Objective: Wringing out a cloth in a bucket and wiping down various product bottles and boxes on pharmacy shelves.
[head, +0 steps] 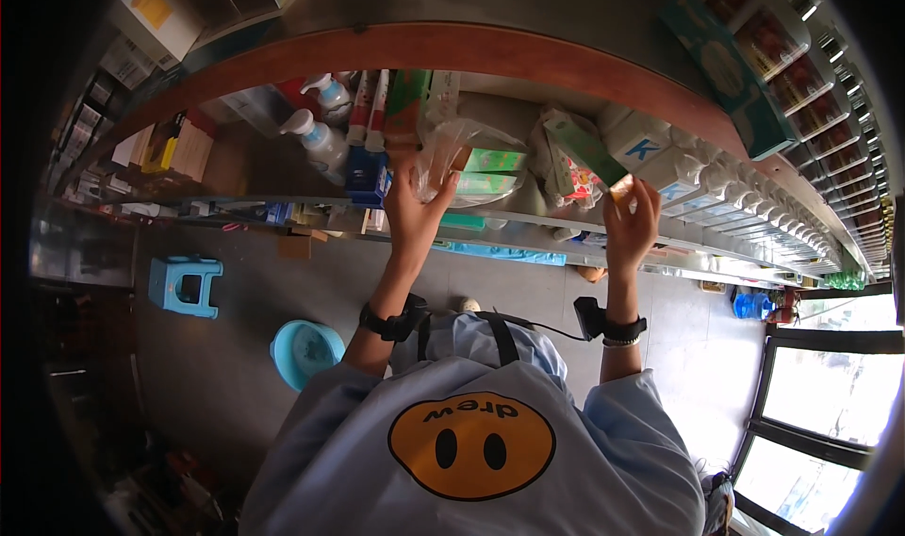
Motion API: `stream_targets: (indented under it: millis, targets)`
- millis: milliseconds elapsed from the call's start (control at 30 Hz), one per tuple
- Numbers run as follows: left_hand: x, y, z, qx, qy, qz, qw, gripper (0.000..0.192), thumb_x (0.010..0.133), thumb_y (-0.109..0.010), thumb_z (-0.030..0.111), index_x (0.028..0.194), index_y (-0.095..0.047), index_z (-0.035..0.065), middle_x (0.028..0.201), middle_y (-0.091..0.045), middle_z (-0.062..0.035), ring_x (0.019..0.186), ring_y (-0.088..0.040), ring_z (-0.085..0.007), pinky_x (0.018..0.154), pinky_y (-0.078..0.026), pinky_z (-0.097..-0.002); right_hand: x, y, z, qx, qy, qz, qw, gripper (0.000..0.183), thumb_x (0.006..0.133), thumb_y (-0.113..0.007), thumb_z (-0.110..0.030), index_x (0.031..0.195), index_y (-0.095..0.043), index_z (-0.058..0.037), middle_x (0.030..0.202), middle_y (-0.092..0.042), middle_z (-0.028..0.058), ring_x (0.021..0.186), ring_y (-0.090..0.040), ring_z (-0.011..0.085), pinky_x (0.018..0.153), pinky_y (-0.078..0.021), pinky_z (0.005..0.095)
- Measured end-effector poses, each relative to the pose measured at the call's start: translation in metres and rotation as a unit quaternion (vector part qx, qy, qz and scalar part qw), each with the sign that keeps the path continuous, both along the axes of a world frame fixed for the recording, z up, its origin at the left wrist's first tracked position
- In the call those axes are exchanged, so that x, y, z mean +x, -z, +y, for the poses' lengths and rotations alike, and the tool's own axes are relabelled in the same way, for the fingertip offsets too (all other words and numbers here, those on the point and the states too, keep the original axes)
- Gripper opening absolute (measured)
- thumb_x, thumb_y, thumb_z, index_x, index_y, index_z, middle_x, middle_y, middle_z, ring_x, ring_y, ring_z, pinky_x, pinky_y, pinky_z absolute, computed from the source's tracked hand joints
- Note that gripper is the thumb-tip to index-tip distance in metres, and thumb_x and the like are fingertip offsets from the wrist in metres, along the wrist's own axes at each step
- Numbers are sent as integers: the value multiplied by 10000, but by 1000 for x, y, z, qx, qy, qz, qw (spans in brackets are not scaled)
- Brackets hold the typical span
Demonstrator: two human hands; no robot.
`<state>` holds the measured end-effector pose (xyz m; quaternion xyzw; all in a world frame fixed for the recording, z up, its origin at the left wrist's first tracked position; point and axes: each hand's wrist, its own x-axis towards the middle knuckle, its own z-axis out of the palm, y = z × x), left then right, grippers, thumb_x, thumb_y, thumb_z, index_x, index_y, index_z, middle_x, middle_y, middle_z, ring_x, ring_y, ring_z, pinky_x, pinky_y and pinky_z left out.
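Note:
My left hand grips the near left side of a clear plastic bag on the shelf. Inside the bag lie small green cartons. My right hand pinches the near end of a long green carton, which slants up and to the left. Under that carton is another plastic bag with a pink-and-red patterned pack in it. A dark blue box stands just left of my left hand. Both wrists wear black straps.
White pump bottles and upright tubes stand left on the shelf. Wrapped white packs line its right side. A wooden shelf edge runs above my hands. On the floor are a blue stool and a blue basin.

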<state>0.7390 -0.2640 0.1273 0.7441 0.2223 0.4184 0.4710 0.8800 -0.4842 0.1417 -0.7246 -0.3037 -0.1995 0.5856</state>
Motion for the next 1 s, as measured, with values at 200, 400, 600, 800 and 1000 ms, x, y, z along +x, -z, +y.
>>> stream_targets:
  millis: [200,400,600,800,1000]
  targets:
    - [-13,3,-11,-16,32,-33,999,451,676,-701,104,1045,-462,2,937,-577,-115,855,-575,-166,740,-465,-257,16,28,43,-35,-42,-12,998,374,690,-600,69,1046,-542,-28,1028,-472,77,918,-506,156,749,-460,247]
    - [-23,-9,-14,-56,49,-66,995,444,693,-682,65,1073,-467,-12,984,-564,-89,884,-545,-143,769,-434,-248,28,51,68,-152,0,-117,982,354,632,-581,39,965,-589,-84,977,-499,86,901,-484,271,779,-411,357]
    - [-23,-10,-13,-41,19,-30,999,439,695,-684,82,1062,-458,-1,960,-573,-111,875,-571,-160,759,-459,-253,28,66,74,-287,43,-157,944,425,628,-587,-69,1044,-520,-120,1040,-471,88,1006,-420,288,966,-229,461]
    - [-22,-7,-13,-45,24,-38,998,440,698,-680,71,1068,-453,-7,967,-568,-108,881,-566,-160,773,-453,-254,17,57,76,-357,64,-157,919,461,628,-599,-107,1076,-489,-119,1077,-446,77,1051,-389,277,977,-161,529]
    - [-28,2,-15,-22,31,-68,997,464,688,-685,51,1078,-442,-10,974,-567,-117,892,-565,-172,768,-460,-263,1,31,72,-145,-21,-87,985,331,627,-598,-49,956,-562,-65,992,-518,111,923,-495,281,838,-382,372]
